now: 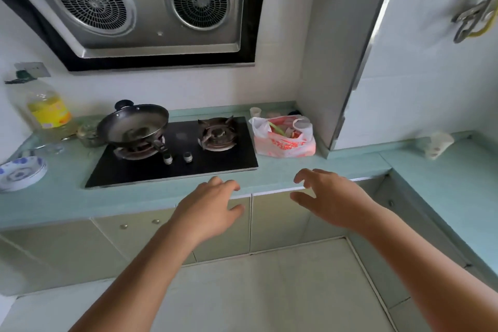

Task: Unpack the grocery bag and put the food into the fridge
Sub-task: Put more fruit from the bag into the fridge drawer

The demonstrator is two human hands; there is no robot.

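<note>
A red and white plastic grocery bag (285, 139) stands on the teal counter (310, 167), to the right of the black gas stove (175, 153). Its mouth is open, and packaged food and something green show inside. My left hand (207, 210) hovers at the counter's front edge with its fingers spread and nothing in it. My right hand (331, 197) hovers beside it, also open and holding nothing. Both hands are short of the bag, below it in the view. No fridge is in view.
A dark pan (133, 124) sits on the stove's left burner. A big oil bottle (44, 110) and a blue-patterned plate (21, 172) are at the left. A paper cup (438, 144) lies on the right counter wing. A range hood (145, 5) hangs overhead. Cabinets run below.
</note>
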